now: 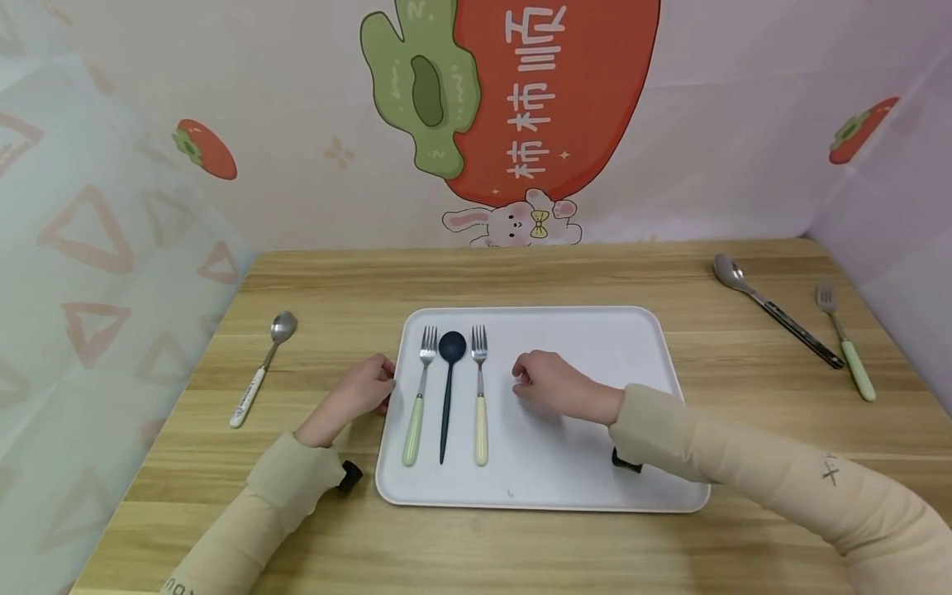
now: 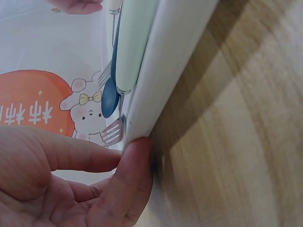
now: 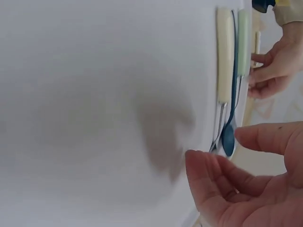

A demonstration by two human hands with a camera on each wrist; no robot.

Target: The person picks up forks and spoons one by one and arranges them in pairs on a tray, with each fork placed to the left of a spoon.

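Note:
A white tray (image 1: 565,487) lies on the wooden table. My left hand (image 1: 359,387) is at its left side, and in the left wrist view the thumb and fingers (image 2: 130,165) pinch the tray's rim. Over the tray's middle is my right hand (image 1: 554,385), its fingers loosely bent with nothing between them. Side by side on the tray's left part lie a green-handled fork (image 1: 413,430), a black spoon (image 1: 448,388) and a cream-handled fork (image 1: 481,430), all with handles toward me. The cream-handled fork is nearest to the right hand.
Left of the tray lies a spoon with a white handle (image 1: 248,398). At the right are a larger metal spoon with a black handle (image 1: 799,330) and a small fork with a green handle (image 1: 857,370). A printed cloth backdrop (image 1: 297,99) stands behind the table (image 1: 521,277).

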